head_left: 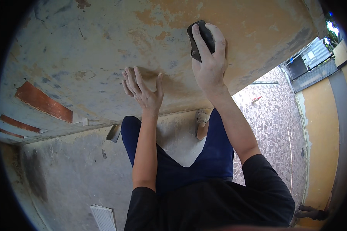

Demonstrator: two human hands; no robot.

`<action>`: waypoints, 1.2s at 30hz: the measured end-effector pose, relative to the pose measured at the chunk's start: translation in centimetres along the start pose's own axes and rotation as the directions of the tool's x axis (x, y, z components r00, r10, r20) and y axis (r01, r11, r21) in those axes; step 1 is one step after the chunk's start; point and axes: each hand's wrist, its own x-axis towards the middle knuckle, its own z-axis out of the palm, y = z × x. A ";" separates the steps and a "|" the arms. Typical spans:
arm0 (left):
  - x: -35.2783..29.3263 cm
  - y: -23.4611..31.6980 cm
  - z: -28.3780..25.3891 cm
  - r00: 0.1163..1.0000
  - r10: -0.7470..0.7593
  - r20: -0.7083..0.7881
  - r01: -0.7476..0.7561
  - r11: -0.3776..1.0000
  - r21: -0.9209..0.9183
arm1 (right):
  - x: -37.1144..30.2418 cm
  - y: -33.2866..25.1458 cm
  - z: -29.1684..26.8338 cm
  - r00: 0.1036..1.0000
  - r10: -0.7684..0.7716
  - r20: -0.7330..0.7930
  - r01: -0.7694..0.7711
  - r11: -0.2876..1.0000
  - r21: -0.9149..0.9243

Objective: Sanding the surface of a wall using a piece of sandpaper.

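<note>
My right hand [211, 69] is closed around a black sanding block [208, 36], with a sheet of dark sandpaper [194, 45] along its left side. The block is up against the patchy plaster wall [104, 42], where tan paint gives way to grey-white. Lower and to the left, my left hand [142, 90] has its fingers spread in front of the same wall and holds nothing. Whether its fingertips touch the surface I cannot tell.
Reddish-brown slots [46, 102] cut into the wall at left. A grey folded piece [113, 133] lies by its foot, beside my knee. On the concrete floor [73, 165] sits a white ribbed panel [103, 218]. Stone-patterned paving [270, 127] stretches right to a yellow wall [322, 127].
</note>
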 end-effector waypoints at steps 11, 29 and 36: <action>-0.6 -0.1 0.4 0.999 -0.031 0.015 0.030 0.999 0.039 | -1.3 -0.7 0.1 0.994 0.095 0.054 -0.097 0.995 0.036; -0.3 0.5 2.6 0.999 -0.028 -0.043 0.024 0.997 -0.074 | -2.6 2.2 -0.1 0.998 -0.025 0.064 0.036 0.983 -0.178; -0.7 0.7 2.6 0.999 -0.025 -0.046 0.020 0.995 -0.095 | 0.9 1.1 0.9 0.993 -0.119 -0.013 0.116 0.980 -0.163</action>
